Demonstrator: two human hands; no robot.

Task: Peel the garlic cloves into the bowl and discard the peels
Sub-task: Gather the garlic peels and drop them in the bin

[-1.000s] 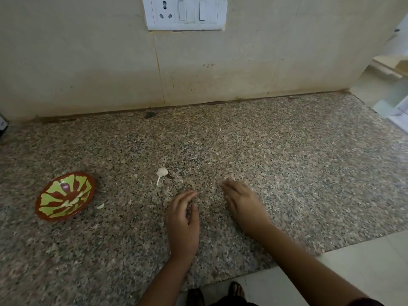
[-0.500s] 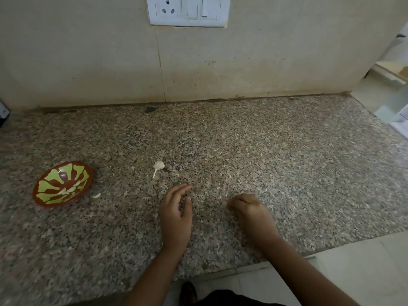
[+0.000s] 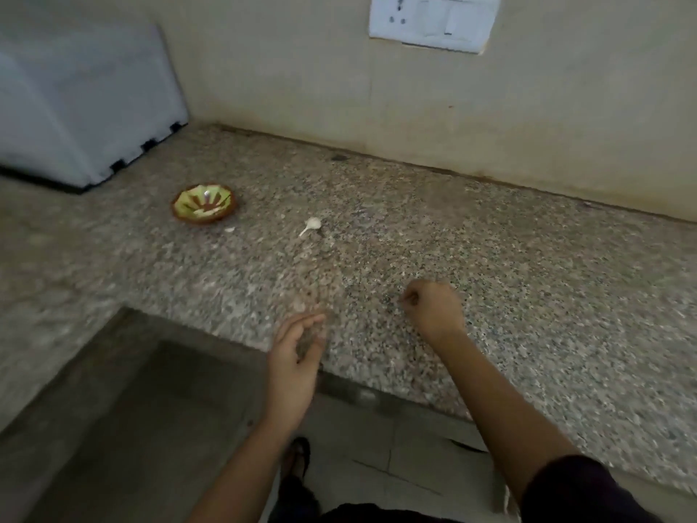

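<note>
A small brown bowl [image 3: 203, 207] with a green-and-yellow pattern stands on the granite counter [image 3: 528, 296], back left. A white garlic piece with a thin stalk [image 3: 312, 224] lies to its right, and a tiny white scrap [image 3: 229, 229] lies just in front of the bowl. My right hand [image 3: 433, 307] rests on the counter as a fist with curled fingers; anything inside it is hidden. My left hand [image 3: 298, 356] hovers at the counter's front edge, turned on its side, its fingers loosely curved and holding nothing. Both hands are well in front of the garlic piece.
A white appliance [image 3: 86, 107] stands at the back left corner. A white switch plate [image 3: 433, 22] is on the tiled wall. The counter bends toward me on the left; grey floor [image 3: 151, 428] and my sandalled foot [image 3: 300, 454] show below its edge.
My right hand has curled from flat fingers into a fist. My left hand has drawn back to the counter's edge and turned on its side. The view has swung, showing more on the left.
</note>
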